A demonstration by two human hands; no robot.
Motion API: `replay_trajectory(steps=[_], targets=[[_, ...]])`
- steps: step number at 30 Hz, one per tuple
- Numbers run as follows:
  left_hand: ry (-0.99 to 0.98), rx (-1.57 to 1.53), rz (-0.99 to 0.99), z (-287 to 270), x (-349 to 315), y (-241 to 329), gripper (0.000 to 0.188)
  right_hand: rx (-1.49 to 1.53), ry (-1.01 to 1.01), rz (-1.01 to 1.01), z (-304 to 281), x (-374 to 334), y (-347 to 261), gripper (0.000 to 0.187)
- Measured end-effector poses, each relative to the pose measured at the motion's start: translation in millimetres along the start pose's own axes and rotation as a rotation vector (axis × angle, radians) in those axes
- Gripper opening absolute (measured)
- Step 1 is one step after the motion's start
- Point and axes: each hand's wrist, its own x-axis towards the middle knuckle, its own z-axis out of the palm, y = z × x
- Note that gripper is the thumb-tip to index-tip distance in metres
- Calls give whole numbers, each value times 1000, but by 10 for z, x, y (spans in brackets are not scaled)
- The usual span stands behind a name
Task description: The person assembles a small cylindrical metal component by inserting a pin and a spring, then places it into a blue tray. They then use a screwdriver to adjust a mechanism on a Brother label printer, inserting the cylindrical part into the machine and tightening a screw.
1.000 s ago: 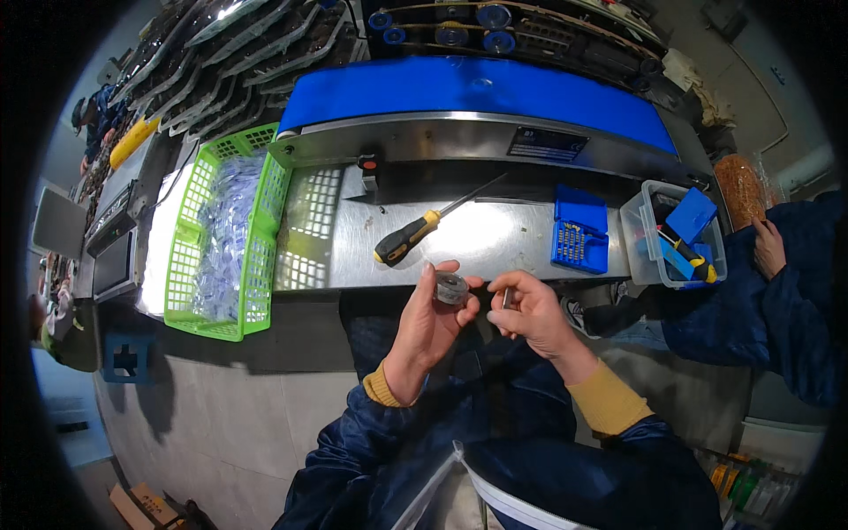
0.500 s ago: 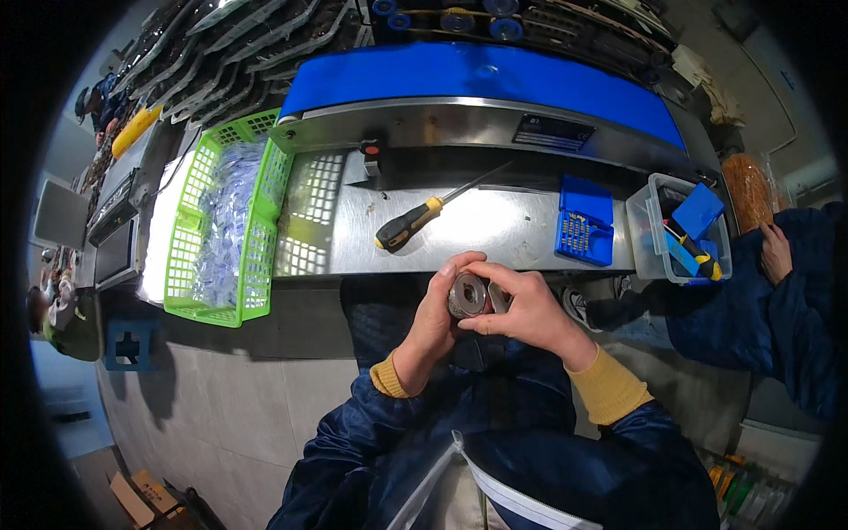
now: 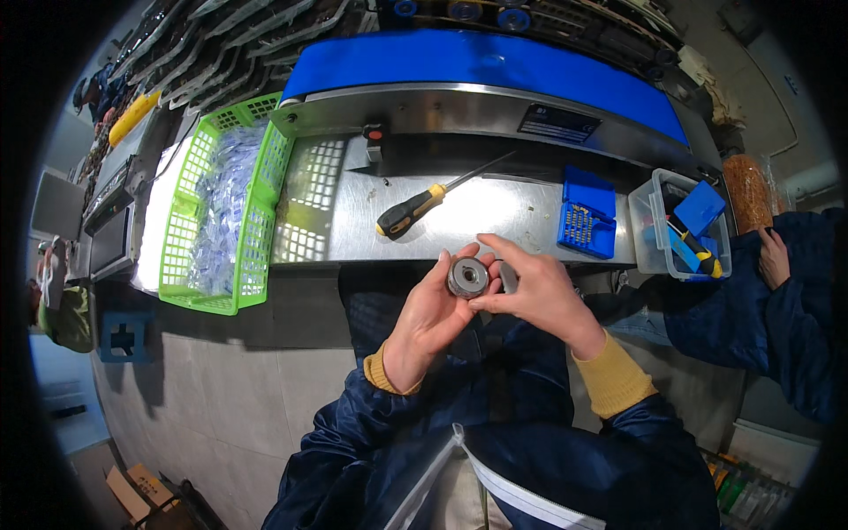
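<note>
A round, dark grey metal part with a hole through its centre rests on the fingers of my left hand, the thumb against its side. Close beside it, my right hand pinches a flat grey metal piece between thumb and fingers, its index finger stretched out above. Much of that flat piece is hidden by the fingers. Both hands are in front of the steel worktop's near edge. On the worktop beyond them lies a black and yellow screwdriver, its shaft pointing away to the right.
An open blue bit case lies right on the worktop, beside a clear plastic box of tools. A green basket of clear plastic pieces stands left. Behind runs a blue conveyor belt. Another person's hand is at far right.
My left fingers have loosened from around the round part, which now lies more openly in them. My right hand has opened out slightly, its index finger lifted, and keeps the flat piece.
</note>
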Motion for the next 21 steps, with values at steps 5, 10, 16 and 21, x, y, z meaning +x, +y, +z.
replay_trajectory(steps=[5, 10, 16, 21], targets=[[-17, -145, 39, 19, -35, 54, 40, 363, 7, 195, -34, -147, 101, 59], [-105, -186, 41, 5, -39, 77, 37, 620, 19, 234, 51, -266, 241, 53], [-139, -196, 55, -120, 5, 60, 38, 853, 40, 231, 65, -279, 265, 55], [-463, -269, -13, -206, 36, 142, 46, 873, 34, 261, -12, -295, 205, 51]])
